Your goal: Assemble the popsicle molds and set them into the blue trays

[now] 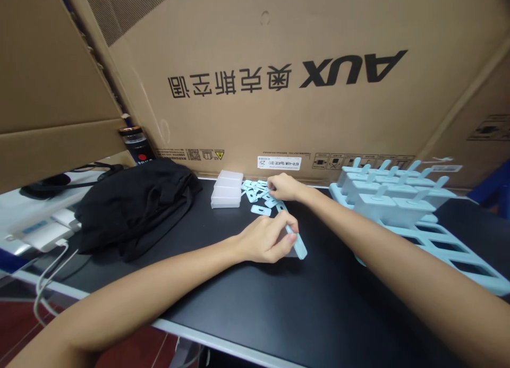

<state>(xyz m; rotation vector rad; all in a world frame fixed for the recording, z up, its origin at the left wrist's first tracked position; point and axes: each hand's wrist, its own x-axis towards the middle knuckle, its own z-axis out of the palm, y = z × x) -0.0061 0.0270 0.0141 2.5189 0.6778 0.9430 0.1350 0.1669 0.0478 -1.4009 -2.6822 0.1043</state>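
"Well, here's the left hand (266, 238), thumb and fingers clamped on a long, light-blue plastic strip (302, 249), over the black tabletop (247, 304). Something clear peeks out beneath; I can't tell what."

"And the right hand (286, 187)?"

"Farther out, fingers bent together at the edge of a loose heap of flat, slotted, light-blue plastic pieces (252, 191). Whether they've pinched one, I can't tell from here."

"What's beside that heap?"

"Translucent white plastic boxes (226, 190), just to its left. One slotted piece (261, 211) lies on the near side. Over to the right, light-blue plastic moulds with upright sticks (376, 207), well apart from the fingers."

"So which step are we watching?"

"Picking, I'd judge: left steadying the strip, right busy at the heap. The next move calls for a fine fingertip pinch, since those thin pieces overlap, and a firm left grip meanwhile."
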